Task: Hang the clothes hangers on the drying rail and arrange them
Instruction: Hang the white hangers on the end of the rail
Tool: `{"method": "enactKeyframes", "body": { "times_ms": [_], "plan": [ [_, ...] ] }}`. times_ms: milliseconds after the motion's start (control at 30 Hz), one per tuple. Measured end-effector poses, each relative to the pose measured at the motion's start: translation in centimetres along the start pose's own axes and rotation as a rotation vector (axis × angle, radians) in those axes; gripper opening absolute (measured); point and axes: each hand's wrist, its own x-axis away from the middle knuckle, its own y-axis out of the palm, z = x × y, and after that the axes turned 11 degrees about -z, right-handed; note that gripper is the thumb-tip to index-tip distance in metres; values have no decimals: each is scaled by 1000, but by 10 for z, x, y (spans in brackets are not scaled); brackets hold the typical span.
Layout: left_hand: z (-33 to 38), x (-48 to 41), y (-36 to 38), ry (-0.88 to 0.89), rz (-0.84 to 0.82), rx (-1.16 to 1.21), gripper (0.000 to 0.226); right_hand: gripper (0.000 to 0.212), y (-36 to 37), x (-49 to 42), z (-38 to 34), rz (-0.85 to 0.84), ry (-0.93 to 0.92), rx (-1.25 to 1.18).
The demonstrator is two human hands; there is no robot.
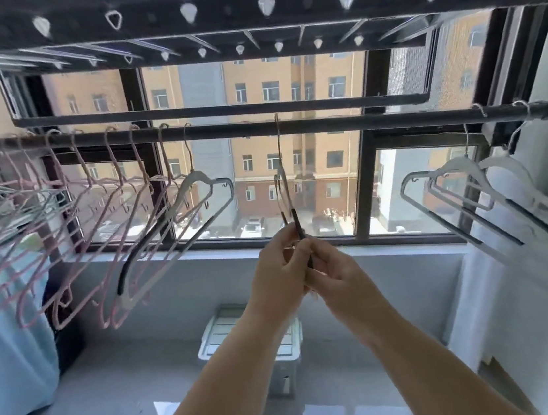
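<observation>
Hanger (284,185): hooked on rail (324,123) directly above grips, seen edge-on. Left grip (282,268), right grip (334,274): both pinched its lower end. Risk: upward push unhooks it; sideways slide knocks neighbouring hangers (196,203).

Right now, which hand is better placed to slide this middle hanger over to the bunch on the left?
Probably the left hand. Both hands grip the middle hanger at its bottom, but the left sits nearer the pink hangers; the right hand would have to cross over.
</observation>
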Motion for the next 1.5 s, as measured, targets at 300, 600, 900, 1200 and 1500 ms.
{"method": "enactKeyframes", "body": {
  "times_ms": [300, 600, 900, 1200, 1500],
  "plan": [
    [-13, 5, -14, -52, 84, -176, 36, 33, 20, 5, -5, 28, 120, 217],
    [7, 13, 75, 442, -14, -732, 61, 47, -105, 82, -68, 726, 184, 1172],
    [1, -27, 197, 97, -518, -368, 41, 31, -167, 117, -43, 586, 327, 640],
    [13, -65, 209, 241, -427, -282, 44, 27, -178, 76, -56, 586, -51, 412],
    [-57, -74, 140, -94, -215, -440, 60, 28, -190, 83, 9, 671, 91, 207]
  ]
}}
